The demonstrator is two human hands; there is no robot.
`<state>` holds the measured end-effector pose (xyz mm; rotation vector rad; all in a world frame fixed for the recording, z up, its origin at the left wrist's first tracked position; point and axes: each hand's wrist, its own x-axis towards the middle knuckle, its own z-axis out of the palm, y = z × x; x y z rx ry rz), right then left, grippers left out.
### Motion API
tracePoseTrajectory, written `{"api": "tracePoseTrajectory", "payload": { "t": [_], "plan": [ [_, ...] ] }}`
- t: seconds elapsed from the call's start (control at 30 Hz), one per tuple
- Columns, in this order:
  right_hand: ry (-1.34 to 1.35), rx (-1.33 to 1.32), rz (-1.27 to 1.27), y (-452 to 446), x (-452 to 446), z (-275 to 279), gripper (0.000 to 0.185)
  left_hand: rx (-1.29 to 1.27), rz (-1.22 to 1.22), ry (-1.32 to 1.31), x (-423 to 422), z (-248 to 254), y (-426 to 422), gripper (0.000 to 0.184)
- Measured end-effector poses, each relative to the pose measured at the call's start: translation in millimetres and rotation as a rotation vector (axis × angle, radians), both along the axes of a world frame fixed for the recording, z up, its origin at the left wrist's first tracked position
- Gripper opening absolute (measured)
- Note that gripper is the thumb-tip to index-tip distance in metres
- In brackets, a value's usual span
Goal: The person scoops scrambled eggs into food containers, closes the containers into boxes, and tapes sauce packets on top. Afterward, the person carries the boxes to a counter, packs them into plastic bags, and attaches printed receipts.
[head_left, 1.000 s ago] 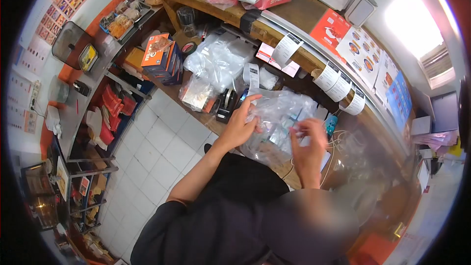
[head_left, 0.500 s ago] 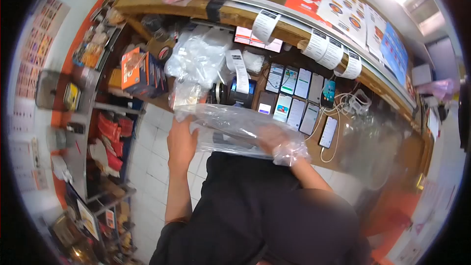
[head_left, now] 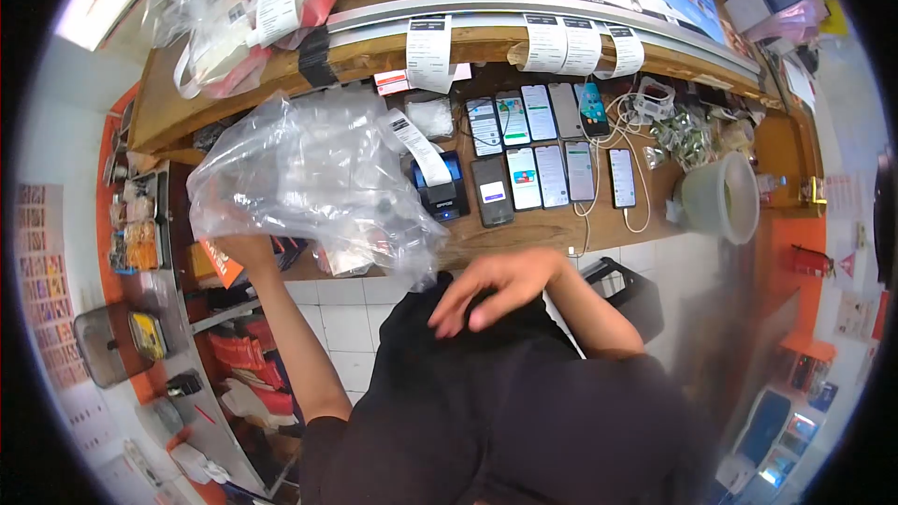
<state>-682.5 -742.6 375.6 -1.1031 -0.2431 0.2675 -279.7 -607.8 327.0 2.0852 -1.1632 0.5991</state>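
A large clear plastic bag (head_left: 309, 168) spreads at the left, over the left part of the desk. My left hand (head_left: 241, 251) grips its lower left edge, the fingers partly covered by the film. My right hand (head_left: 500, 282) is off the bag, in front of my dark clothes, holding nothing, with its fingers apart and loosely bent. Just right of the bag stands a small black receipt printer (head_left: 440, 192), a printed slip (head_left: 418, 147) rising from it. An orange box (head_left: 221, 264) shows partly below the bag, near my left hand.
Several phones (head_left: 527, 178) lie in two rows on the desk, with white cables (head_left: 629, 131) at their right. A translucent tub (head_left: 720, 196) stands at the right end. Receipts (head_left: 428, 54) hang from the shelf edge above. A dark bin (head_left: 622, 295) is below the desk.
The plastic bag has moved left and up with my left hand and opened out wider. My right hand has come off the bag. The view has also turned.
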Motion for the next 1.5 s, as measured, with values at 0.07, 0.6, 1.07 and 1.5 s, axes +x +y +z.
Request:
{"api": "tracePoseTrajectory", "payload": {
  "t": [0.07,0.6,1.07,1.5],
  "plan": [
    [0.34,-0.031,-0.366,-28,-29,-51,0.028,0.109,0.037,-0.136,18,-25,-9,0.051],
    [1.032,-1.274,-0.698,-125,-164,-198,0.045,0.492,0.104,0.358,45,-26,-22,0.043],
    [0.959,-1.238,-0.568,-164,-198,-235,0.072,0.304,-0.006,0.285,-163,-2,-7,0.035],
    [0.991,-1.243,-0.676,-203,-194,-251,0.071,0.805,0.109,1.018,-240,-96,129,0.043]
  ]
}}
